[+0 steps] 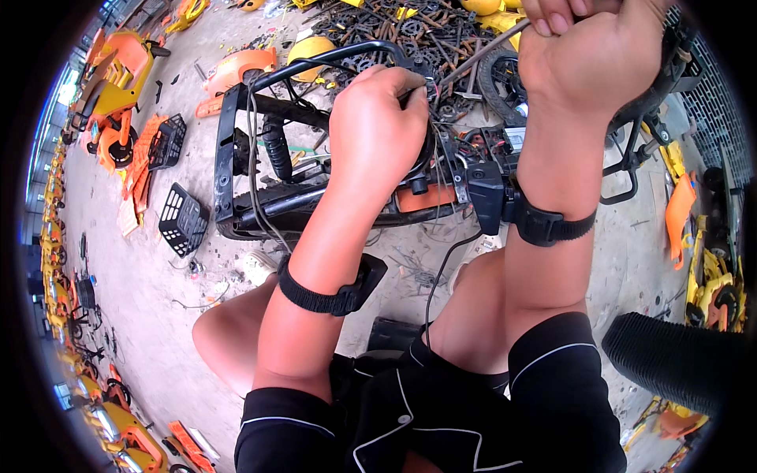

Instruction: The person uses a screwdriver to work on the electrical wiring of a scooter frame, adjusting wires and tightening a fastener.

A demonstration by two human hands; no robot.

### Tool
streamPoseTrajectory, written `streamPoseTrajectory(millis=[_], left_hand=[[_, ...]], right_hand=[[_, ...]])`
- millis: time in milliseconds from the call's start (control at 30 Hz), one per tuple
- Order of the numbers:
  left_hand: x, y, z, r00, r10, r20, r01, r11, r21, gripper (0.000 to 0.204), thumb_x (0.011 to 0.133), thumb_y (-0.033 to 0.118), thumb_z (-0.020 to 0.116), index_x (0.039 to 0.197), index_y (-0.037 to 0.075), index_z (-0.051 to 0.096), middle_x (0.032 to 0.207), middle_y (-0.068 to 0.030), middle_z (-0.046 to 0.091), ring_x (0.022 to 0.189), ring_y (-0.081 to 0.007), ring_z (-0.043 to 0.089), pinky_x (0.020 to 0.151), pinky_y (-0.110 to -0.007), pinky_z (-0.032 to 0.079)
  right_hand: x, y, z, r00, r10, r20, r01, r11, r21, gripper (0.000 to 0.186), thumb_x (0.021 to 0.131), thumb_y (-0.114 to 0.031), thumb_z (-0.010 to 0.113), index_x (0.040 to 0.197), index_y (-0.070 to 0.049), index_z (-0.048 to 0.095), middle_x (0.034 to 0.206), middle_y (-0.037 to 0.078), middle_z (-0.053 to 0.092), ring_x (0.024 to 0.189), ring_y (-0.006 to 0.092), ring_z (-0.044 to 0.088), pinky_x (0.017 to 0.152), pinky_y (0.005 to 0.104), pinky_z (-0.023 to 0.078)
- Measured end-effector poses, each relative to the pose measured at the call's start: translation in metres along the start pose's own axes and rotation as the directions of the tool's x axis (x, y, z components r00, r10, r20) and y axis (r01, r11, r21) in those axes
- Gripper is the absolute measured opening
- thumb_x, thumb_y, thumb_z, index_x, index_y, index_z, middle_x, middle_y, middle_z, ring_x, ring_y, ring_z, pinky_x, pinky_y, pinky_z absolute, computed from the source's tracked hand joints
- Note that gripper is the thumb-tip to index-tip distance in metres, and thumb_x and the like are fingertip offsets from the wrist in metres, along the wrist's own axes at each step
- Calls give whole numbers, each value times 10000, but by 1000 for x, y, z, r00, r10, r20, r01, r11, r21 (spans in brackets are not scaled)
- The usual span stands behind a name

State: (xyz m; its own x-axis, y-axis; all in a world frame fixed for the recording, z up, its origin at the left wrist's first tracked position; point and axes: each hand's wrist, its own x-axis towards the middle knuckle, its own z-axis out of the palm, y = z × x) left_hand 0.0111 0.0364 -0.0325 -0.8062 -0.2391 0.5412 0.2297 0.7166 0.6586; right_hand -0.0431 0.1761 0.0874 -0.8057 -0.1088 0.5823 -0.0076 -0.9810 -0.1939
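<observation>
A black tubular vehicle frame (pixel 229 169) lies in front of me, with a coil shock and loose cables along its left side. My left hand (pixel 377 130) is closed at the frame's upper bar; what its curled fingers grip is hidden. Right beside its thumb sits the tip of a long thin metal rod (pixel 485 54). My right hand (pixel 591 59), raised at the upper right, has its fingers wrapped round the rod's other end. Between my forearms, wiring and an orange panel (pixel 426 199) show inside the frame.
Behind the frame lies a heap of rusty metal parts (pixel 426 31) beside a black tyre (pixel 501 87). Two black plastic baskets (pixel 183 221) and orange body panels (pixel 240 67) lie on the left. A ribbed black object (pixel 670 359) stands at my right. Yellow vehicles line the left edge.
</observation>
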Motion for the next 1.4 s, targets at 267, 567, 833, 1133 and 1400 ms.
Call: streamPoseTrajectory(millis=[267,567,833,1133,1400], left_hand=[[-1,1,0,997,-73,6,74,995,-61,110,835,77,731,903,-6,757,896,-163,721,882,-360,695,809,-420,547],[0,1,2,999,-47,-1,47,997,-55,109,837,84,723,882,-10,751,875,-162,721,874,-358,693,807,-426,549],[1,-1,-2,998,-52,35,52,999,17,161,870,102,755,981,-14,769,900,-136,742,806,-226,707,774,-338,552],[2,-1,-1,997,-61,43,60,998,11,174,869,111,743,985,-17,771,906,-142,748,813,-226,710,777,-338,552],[2,1,0,997,-74,9,75,996,-52,127,829,102,723,878,-8,760,862,-172,716,870,-357,692,805,-424,549]], right_hand=[[5,-7,3,992,103,-66,-95,988,121,490,1117,-495,383,959,-63,552,583,-58,318,435,47,256,406,215,220],[12,9,-21,961,-154,231,253,829,-498,490,1118,-492,384,968,-57,550,583,-53,324,433,55,249,401,219,217],[18,6,-28,977,-149,150,199,883,-424,461,1117,-480,390,980,-65,535,605,-61,335,451,53,271,420,216,232],[21,5,-29,985,-142,94,168,907,-387,448,1115,-474,400,977,-70,534,603,-66,337,442,54,278,410,216,237],[16,10,-24,966,-218,140,259,837,-482,441,1116,-470,399,975,-75,536,601,-69,341,438,52,278,406,215,235]])
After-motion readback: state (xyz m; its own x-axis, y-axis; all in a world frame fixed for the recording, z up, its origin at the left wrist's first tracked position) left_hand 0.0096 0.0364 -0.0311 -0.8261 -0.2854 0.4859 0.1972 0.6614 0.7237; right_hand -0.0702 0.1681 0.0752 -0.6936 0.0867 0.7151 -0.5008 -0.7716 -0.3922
